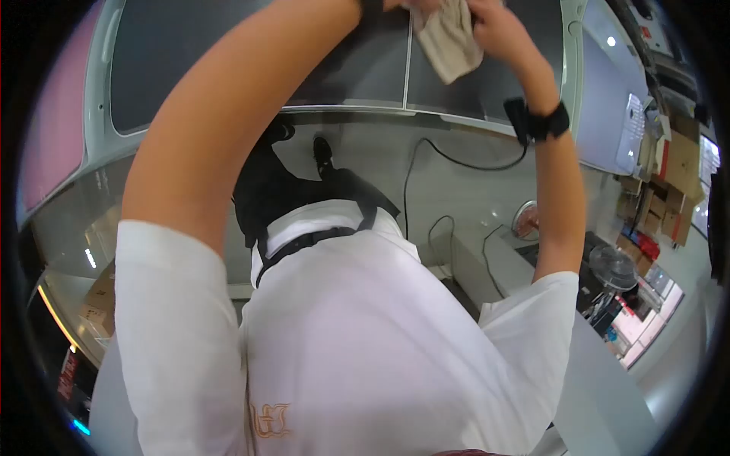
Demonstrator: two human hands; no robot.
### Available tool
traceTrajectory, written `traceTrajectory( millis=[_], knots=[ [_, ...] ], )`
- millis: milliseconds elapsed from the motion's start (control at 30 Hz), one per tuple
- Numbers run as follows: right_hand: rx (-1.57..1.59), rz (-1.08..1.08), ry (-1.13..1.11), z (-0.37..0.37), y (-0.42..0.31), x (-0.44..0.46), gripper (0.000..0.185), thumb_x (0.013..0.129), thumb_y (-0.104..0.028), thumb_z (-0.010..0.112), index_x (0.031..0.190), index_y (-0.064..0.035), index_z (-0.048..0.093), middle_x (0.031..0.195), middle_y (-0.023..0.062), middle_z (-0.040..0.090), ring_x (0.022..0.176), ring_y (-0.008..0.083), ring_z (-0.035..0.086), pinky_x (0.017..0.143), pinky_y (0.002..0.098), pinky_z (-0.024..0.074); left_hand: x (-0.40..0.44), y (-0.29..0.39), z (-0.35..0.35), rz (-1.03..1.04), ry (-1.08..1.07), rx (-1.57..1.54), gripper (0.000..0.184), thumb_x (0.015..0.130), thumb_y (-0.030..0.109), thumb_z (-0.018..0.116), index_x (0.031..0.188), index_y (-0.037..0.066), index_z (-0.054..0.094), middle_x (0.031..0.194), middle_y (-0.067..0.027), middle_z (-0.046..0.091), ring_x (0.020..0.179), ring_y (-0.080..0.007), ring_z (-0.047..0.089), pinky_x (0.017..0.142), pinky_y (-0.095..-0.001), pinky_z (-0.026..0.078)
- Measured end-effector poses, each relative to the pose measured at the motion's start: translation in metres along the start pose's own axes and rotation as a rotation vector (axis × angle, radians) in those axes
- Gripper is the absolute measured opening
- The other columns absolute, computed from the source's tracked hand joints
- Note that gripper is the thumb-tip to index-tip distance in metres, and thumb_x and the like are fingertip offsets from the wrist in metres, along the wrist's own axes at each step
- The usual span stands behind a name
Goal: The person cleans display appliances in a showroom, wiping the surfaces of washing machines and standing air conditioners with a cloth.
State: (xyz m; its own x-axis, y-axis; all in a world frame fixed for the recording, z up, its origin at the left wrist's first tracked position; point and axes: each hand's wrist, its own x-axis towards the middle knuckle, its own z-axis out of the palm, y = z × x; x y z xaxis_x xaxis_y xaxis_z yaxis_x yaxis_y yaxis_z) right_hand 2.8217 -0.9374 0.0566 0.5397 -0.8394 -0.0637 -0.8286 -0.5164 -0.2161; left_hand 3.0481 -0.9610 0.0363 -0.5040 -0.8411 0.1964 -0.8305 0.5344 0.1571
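Observation:
A beige cloth hangs from my two hands near the top edge of the view, its lower corner pointing toward me. My right hand has its fingers closed on the cloth's right side. At the upper left of the cloth is my left hand, mostly cut off by the frame edge, with its visible fingers closed against the fabric. Below both hands lies a dark panel in a light frame, with a thin pale seam dividing it. A black band with a small box is strapped round my right wrist.
A black cable runs from the wrist box down past the panel's near edge. Behind me on the right stand a small fan and stacked cardboard boxes. Another cardboard box is at the left. A pink panel borders the far left.

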Motion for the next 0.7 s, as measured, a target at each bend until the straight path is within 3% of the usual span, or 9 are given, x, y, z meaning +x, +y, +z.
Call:
traceTrajectory(
  millis=[33, 67, 133, 300, 400, 467, 500, 567, 700],
  knots=[
    [-0.051, 0.058, -0.149, 0.004, 0.001, -0.011, 0.046, 0.089, -0.011, 0.056, 0.135, -0.0145, 0.064, 0.143, 0.0155, 0.057, 0.134, 0.0366, 0.052, 0.107, 0.0464, 0.0469, -0.023, 0.005, -0.004, 0.032, -0.057, 0.116, 0.065, 0.086, 0.038, 0.062, 0.144, 0.008, 0.059, 0.14, -0.0258, 0.061, 0.128, -0.0444, 0.059, 0.11, -0.0671, 0.037],
    [0.021, -0.127, 0.133, 0.014, -0.004, -0.023, 0.045, 0.084, -0.003, 0.05, 0.125, -0.0082, 0.067, 0.131, 0.0208, 0.062, 0.124, 0.0408, 0.057, 0.102, 0.0457, 0.0503, -0.047, 0.012, 0.001, -0.032, 0.077, 0.11, 0.065, 0.086, 0.038, 0.062, 0.146, 0.013, 0.057, 0.144, -0.0244, 0.059, 0.132, -0.0434, 0.055, 0.113, -0.0679, 0.032],
    [-0.001, -0.084, 0.06, 0.007, 0.004, -0.007, 0.046, 0.086, -0.002, 0.048, 0.128, -0.008, 0.066, 0.124, 0.0206, 0.067, 0.118, 0.0407, 0.062, 0.1, 0.0447, 0.051, -0.077, 0.013, -0.001, -0.121, 0.116, -0.027, 0.061, 0.088, 0.037, 0.06, 0.148, 0.024, 0.058, 0.155, -0.0212, 0.05, 0.142, -0.0463, 0.045, 0.119, -0.0689, 0.022],
    [0.288, 0.398, -0.192, -0.032, -0.013, 0.073, 0.022, 0.091, -0.012, 0.061, 0.107, -0.0039, 0.073, 0.103, 0.0209, 0.074, 0.098, 0.0353, 0.071, 0.09, 0.044, 0.0536, -0.046, 0.0, -0.015, -0.198, -0.204, -0.214, 0.063, 0.087, 0.036, 0.064, 0.148, 0.02, 0.057, 0.153, -0.0205, 0.051, 0.144, -0.049, 0.041, 0.12, -0.0664, 0.024],
    [0.113, -0.13, 0.004, 0.005, 0.012, 0.126, 0.018, 0.092, -0.01, 0.06, 0.102, -0.0025, 0.074, 0.095, 0.0173, 0.074, 0.093, 0.0277, 0.071, 0.084, 0.0399, 0.054, -0.077, 0.003, -0.008, -0.319, -0.063, -0.024, 0.063, 0.087, 0.036, 0.066, 0.147, 0.019, 0.058, 0.151, -0.0213, 0.054, 0.144, -0.0493, 0.041, 0.12, -0.0639, 0.026],
    [0.034, -0.189, -0.219, 0.006, -0.043, 0.106, 0.034, 0.089, -0.005, 0.054, 0.12, -0.007, 0.07, 0.119, 0.019, 0.069, 0.11, 0.0372, 0.066, 0.096, 0.0421, 0.0518, -0.108, -0.001, -0.018, -0.295, -0.111, -0.098, 0.06, 0.091, 0.039, 0.064, 0.147, 0.016, 0.057, 0.155, -0.0213, 0.048, 0.145, -0.0536, 0.036, 0.12, -0.0668, 0.024],
    [0.037, -0.282, -0.192, 0.008, -0.061, 0.092, 0.039, 0.089, -0.004, 0.053, 0.124, -0.008, 0.069, 0.127, 0.0193, 0.067, 0.115, 0.0393, 0.064, 0.098, 0.0425, 0.0511, -0.139, 0.001, -0.035, -0.301, -0.253, -0.046, 0.065, 0.093, 0.051, 0.061, 0.153, 0.029, 0.048, 0.164, -0.0154, 0.037, 0.148, -0.0545, 0.031, 0.118, -0.0643, 0.029],
    [0.096, -0.511, -0.011, 0.026, -0.084, 0.063, 0.044, 0.089, -0.003, 0.052, 0.13, -0.0087, 0.067, 0.138, 0.0191, 0.062, 0.122, 0.041, 0.061, 0.101, 0.0429, 0.0501, -0.197, 0.007, -0.038, -0.32, -0.138, -0.022, 0.064, 0.092, 0.044, 0.065, 0.151, 0.027, 0.05, 0.164, -0.0134, 0.037, 0.148, -0.0492, 0.033, 0.117, -0.0637, 0.033],
    [0.1, -0.395, -0.181, 0.014, -0.097, 0.074, 0.043, 0.091, -0.003, 0.053, 0.131, -0.0092, 0.068, 0.141, 0.0177, 0.06, 0.123, 0.0385, 0.061, 0.102, 0.0415, 0.0496, -0.283, 0.002, -0.045, -0.419, -0.057, 0.01, 0.07, 0.095, 0.048, 0.066, 0.158, 0.031, 0.042, 0.165, -0.0126, 0.035, 0.146, -0.0497, 0.036, 0.116, -0.0615, 0.036]
  ],
)
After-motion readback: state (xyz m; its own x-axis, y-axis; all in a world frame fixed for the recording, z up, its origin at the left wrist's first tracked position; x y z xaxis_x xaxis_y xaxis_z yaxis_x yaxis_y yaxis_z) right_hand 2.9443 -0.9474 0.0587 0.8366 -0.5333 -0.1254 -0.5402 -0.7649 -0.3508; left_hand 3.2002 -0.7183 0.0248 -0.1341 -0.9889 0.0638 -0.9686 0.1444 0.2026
